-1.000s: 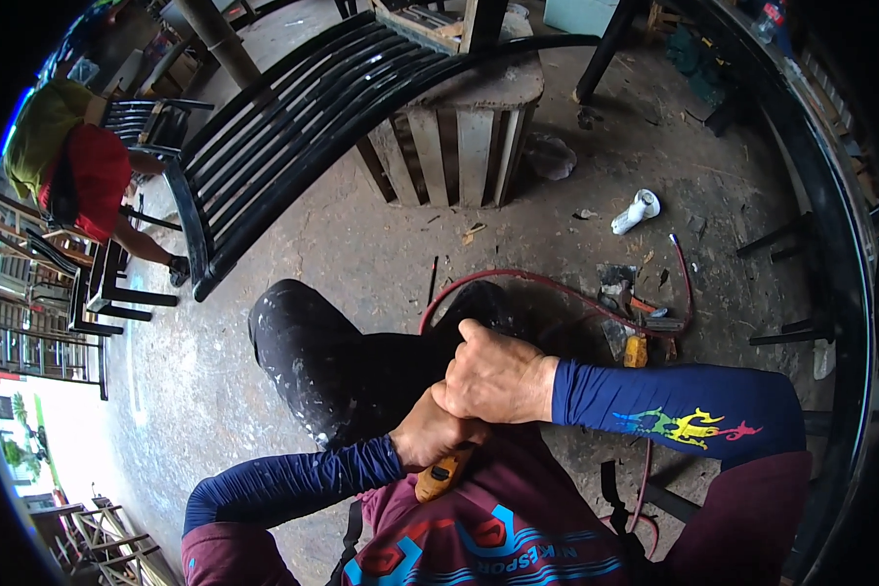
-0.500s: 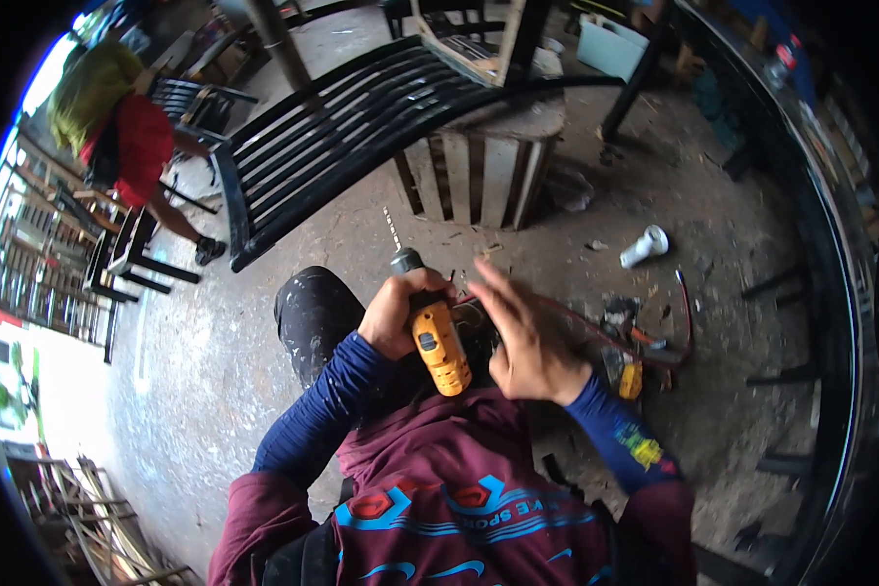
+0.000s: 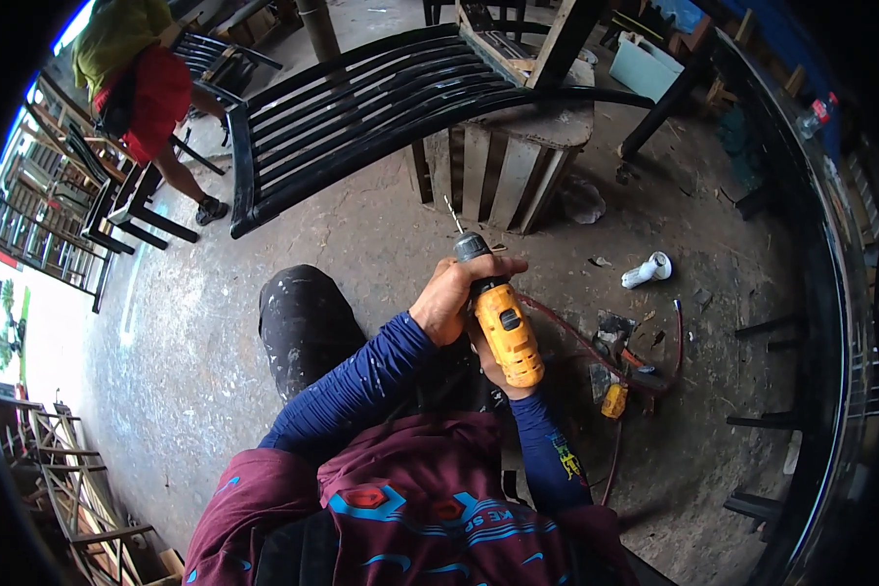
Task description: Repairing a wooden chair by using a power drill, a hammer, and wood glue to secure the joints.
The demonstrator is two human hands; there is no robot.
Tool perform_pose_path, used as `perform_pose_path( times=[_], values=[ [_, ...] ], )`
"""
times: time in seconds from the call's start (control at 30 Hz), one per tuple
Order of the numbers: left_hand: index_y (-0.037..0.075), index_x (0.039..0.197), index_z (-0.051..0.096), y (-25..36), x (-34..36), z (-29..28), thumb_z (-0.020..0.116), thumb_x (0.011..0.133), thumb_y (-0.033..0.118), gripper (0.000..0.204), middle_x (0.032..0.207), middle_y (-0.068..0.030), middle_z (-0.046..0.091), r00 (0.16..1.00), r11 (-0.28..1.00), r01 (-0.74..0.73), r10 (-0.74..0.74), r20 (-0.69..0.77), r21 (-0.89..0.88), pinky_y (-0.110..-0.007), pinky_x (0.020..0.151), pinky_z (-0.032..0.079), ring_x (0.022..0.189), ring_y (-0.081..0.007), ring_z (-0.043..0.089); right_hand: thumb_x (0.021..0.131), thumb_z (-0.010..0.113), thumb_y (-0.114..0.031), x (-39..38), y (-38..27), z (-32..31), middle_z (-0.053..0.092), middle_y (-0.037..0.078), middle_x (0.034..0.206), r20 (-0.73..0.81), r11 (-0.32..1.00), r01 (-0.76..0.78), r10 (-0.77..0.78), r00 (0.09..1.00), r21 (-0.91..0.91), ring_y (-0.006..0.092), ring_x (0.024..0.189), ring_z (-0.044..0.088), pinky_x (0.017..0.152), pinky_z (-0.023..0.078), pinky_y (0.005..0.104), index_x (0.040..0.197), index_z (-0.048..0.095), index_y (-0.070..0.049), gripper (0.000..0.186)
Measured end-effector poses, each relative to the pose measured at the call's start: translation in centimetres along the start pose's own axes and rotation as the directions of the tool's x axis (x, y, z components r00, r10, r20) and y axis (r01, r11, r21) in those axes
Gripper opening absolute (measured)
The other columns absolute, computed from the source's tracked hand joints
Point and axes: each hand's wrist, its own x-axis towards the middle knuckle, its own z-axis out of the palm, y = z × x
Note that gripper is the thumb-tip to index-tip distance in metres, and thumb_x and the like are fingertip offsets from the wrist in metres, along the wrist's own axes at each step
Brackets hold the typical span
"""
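Concrete floor (image 3: 186, 391), scuffed and flecked with paint, spreads around me in a cluttered workshop. Close before my body I have a yellow-and-black power drill (image 3: 509, 337), its thin bit (image 3: 453, 215) pointing away from me, slightly left. My left hand (image 3: 447, 298) is wrapped around the drill's black front collar. My right hand (image 3: 490, 361) is mostly hidden beneath the yellow body; I cannot tell how its fingers close. Beyond both hands, a black slatted bench frame (image 3: 376, 112) rests across a pale wooden crate (image 3: 511, 186). To the right of my hands, a white container (image 3: 647, 271) lies on its side, near a red hose (image 3: 679, 337). Far left of my hands, another person in red shorts (image 3: 156, 103) bends beside dark wooden furniture (image 3: 146, 205).
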Motion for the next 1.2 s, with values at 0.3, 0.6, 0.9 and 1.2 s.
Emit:
perform_pose_path(
  times=[0.3, 0.6, 0.9, 1.2],
  values=[
    [0.003, 0.106, 0.056, -0.8, 0.2, -0.2, 0.065, 0.091, 0.02, 0.025, 0.114, -0.0178, 0.071, 1.0, 0.986, 0.001, 0.0, 0.004, -0.165, -0.044, 0.094, 0.055, 0.1, -0.0278, 0.067, 0.079, 0.078, -0.013, 0.6, -0.6, -0.6, 0.067, 0.013, 0.093, -0.078, 0.996, -0.049, 0.055, 0.995, 0.075, 0.0319, 0.082, 0.067, 0.072, 0.055, 0.0396, 0.105, 0.061, -0.002, 0.032],
    [0.002, 0.107, 0.058, -0.7, 1.8, -0.7, 0.065, 0.094, 0.021, 0.023, 0.104, -0.0169, 0.071, 0.999, 0.957, 0.033, -0.034, 0.001, -0.289, -0.042, 0.083, 0.059, 0.087, -0.0284, 0.07, 0.1, 0.059, -0.022, -0.3, -0.4, -1.5, 0.067, 0.004, 0.093, 0.008, 0.999, -0.039, 0.039, 0.999, 0.03, 0.0213, 0.084, 0.065, 0.077, 0.051, 0.0341, 0.104, 0.068, -0.007, 0.018],
    [0.0, 0.107, 0.059, -1.0, 1.6, -1.6, 0.064, 0.097, 0.025, 0.027, 0.1, -0.0149, 0.072, 0.997, 0.965, 0.009, -0.029, -0.073, -0.261, -0.04, 0.075, 0.061, 0.083, -0.0269, 0.071, 0.102, 0.058, -0.018, 2.4, -2.9, -3.1, 0.065, 0.002, 0.082, 0.275, 0.596, -0.509, 0.443, 0.853, 0.621, 0.0169, 0.075, 0.062, 0.072, 0.05, 0.0325, 0.1, 0.065, -0.006, 0.014],
    [0.002, 0.107, 0.058, -1.5, -0.1, -1.6, 0.063, 0.095, 0.021, 0.023, 0.103, -0.0189, 0.07, 0.996, 0.97, -0.03, 0.009, -0.087, -0.241, -0.045, 0.086, 0.059, 0.096, -0.0301, 0.07, 0.094, 0.074, -0.019, -0.5, -2.1, -1.4, 0.065, 0.007, 0.108, 0.402, 0.491, -0.525, 0.34, 0.85, 0.696, 0.0188, 0.096, 0.062, 0.085, 0.051, 0.0335, 0.131, 0.055, -0.003, 0.045]
  ],
)
